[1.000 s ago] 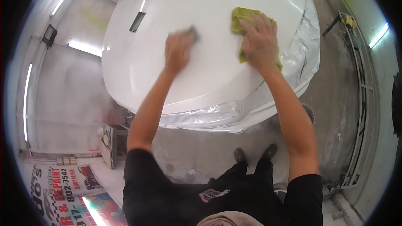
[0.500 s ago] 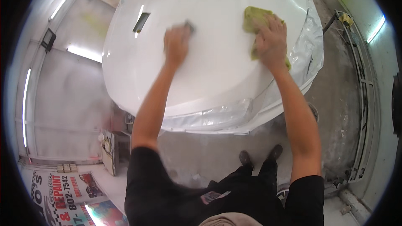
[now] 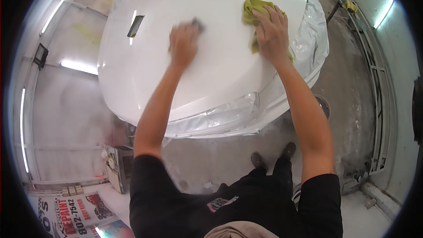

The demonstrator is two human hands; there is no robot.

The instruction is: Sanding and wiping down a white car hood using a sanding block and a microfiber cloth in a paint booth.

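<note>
A glossy white car hood (image 3: 211, 70) spreads out in front of me. My left hand (image 3: 183, 44) is on its middle, blurred by motion, with the fingers curled round a small dark grey pad (image 3: 198, 25) that sticks out past the fingertips. The pad's exact kind is too smeared to make out. Farther right, my right hand (image 3: 274, 33) presses an olive-green cloth (image 3: 256, 10) against the hood. Its fingers are bent over the cloth, part of which shows below the palm. To the left of my left hand, a dark rectangular patch (image 3: 136, 26) lies on the hood.
Clear plastic sheeting (image 3: 312, 33) covers the hood's right side and front edge. A metal rack (image 3: 374, 79) stands along the right wall. At the lower left are a small cabinet (image 3: 115, 167) and a printed banner (image 3: 79, 213). Light tubes (image 3: 79, 67) line the walls.
My left hand, with the grey pad, has slid to the right across the hood. My right hand stays on the cloth in about the same spot. The whole view has shifted slightly.
</note>
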